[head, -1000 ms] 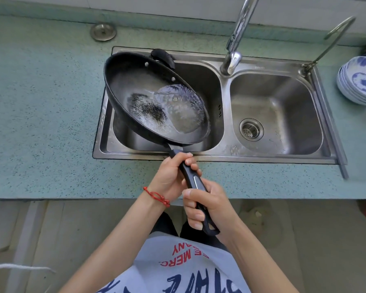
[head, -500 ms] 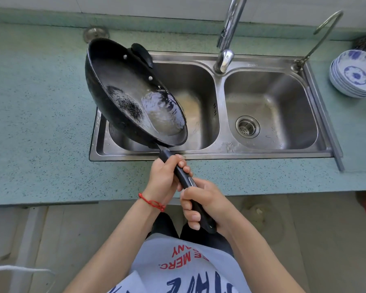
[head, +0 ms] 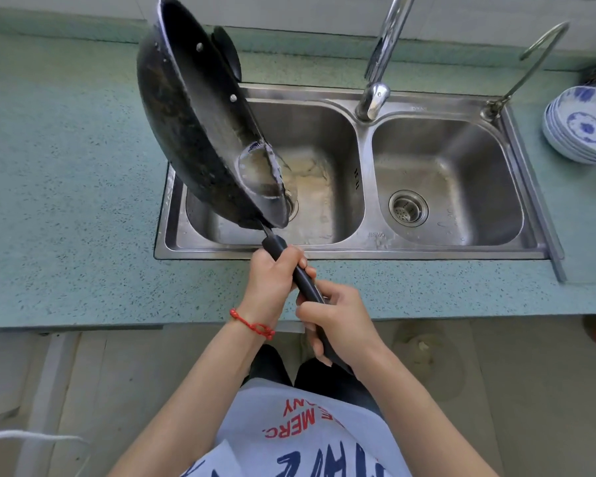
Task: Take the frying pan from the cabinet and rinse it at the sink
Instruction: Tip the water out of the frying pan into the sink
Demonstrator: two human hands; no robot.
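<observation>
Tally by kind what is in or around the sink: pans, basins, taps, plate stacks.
Frying pan: 1
Sink basins: 2, left and right
Taps: 2, large and thin
Plate stack: 1
Total: 6

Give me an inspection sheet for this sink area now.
Surface: speckled green countertop, double steel sink set in.
Job's things: frying pan tipped steeply over left basin, water pouring from its lower edge.
Clutter: stack of blue-patterned plates at right.
Grippers: left hand and right hand both grip the pan handle.
Cables: nothing seen.
Surroundings: faucet, no flow seen; strainer in right basin.
</observation>
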